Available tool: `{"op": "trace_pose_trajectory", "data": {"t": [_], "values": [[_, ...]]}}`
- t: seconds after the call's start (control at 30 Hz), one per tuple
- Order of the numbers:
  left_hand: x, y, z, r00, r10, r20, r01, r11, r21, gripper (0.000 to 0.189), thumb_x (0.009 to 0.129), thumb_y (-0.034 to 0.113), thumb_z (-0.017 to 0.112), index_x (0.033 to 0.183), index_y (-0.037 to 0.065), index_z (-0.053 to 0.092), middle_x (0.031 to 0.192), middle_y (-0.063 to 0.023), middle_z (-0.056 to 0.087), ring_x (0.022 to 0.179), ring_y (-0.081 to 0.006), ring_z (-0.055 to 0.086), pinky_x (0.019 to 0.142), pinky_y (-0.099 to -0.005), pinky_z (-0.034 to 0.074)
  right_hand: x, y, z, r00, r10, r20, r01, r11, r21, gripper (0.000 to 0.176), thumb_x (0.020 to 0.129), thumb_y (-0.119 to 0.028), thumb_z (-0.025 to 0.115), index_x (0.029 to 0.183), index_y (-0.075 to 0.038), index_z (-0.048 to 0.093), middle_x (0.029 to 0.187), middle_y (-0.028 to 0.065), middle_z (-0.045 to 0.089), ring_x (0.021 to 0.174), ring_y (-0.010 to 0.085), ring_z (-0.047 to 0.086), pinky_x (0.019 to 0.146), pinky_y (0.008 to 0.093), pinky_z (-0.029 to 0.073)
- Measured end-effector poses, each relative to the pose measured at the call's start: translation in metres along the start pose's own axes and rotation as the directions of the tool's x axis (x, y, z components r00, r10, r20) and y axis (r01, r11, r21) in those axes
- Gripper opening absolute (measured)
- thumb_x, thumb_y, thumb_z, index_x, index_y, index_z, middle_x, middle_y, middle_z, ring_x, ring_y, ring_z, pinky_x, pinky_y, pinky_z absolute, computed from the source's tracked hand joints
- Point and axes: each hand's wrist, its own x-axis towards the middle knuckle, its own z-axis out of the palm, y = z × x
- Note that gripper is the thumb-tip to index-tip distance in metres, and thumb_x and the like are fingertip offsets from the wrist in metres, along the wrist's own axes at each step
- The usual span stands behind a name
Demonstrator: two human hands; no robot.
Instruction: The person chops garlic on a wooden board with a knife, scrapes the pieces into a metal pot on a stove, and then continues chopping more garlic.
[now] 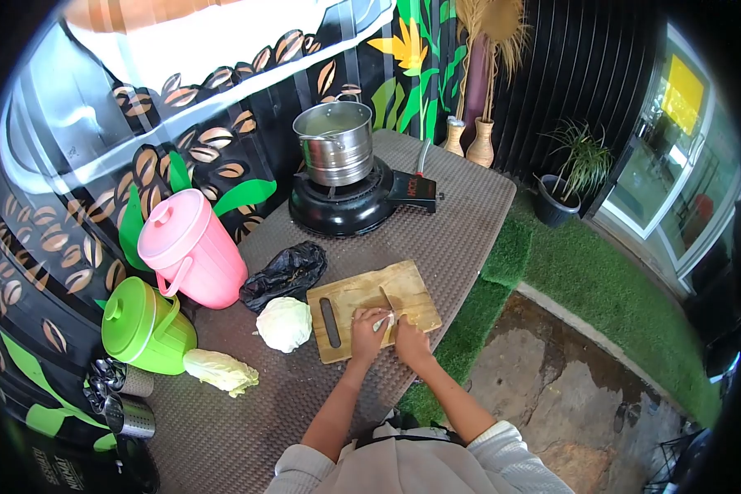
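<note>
The left hand (pixel 367 329) curls its fingers down on a small pale piece (pixel 380 323), pinning it to the slotted wooden board (pixel 346 296). The right hand (pixel 409 337) is closed round a knife (pixel 386 300), its steel blade slanting away past the fingertips. Just left of the left fingers sits a round, pale cabbage (pixel 284 323), and beyond that a crumpled black bag (pixel 284 273). Farther ahead, the print on the stove (pixel 342 206) tab is too small to read.
</note>
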Motion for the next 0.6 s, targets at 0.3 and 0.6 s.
{"op": "trace_pose_trajectory", "data": {"t": [0.3,0.6], "values": [[0.006,0.002,-0.001,1.0,-0.011,0.008,0.011,1.0,0.014,0.015,0.079,0.009,0.068,0.092,0.005,0.073,0.096,-0.0087,0.067,0.093,-0.0268,0.055,0.083,-0.0365,0.046,-0.012,-0.002,0.011,0.996,0.051,-0.07,-0.049,0.999,0.024,0.024,0.092,-0.019,0.045,0.107,0.0,0.043,0.084,0.025,0.065,0.079,0.0421,0.066,0.069,0.05,0.053],[0.002,0.003,-0.003,0.998,-0.064,0.003,0.064,0.998,0.015,0.015,0.079,0.009,0.067,0.092,0.006,0.073,0.095,-0.008,0.067,0.093,-0.0269,0.056,0.084,-0.0369,0.045,-0.015,-0.001,0.004,0.996,-0.021,-0.087,0.017,0.999,-0.049,0.018,0.091,-0.014,0.044,0.103,-0.001,0.043,0.076,0.0225,0.066,0.074,0.0396,0.067,0.064,0.0465,0.055]]}}
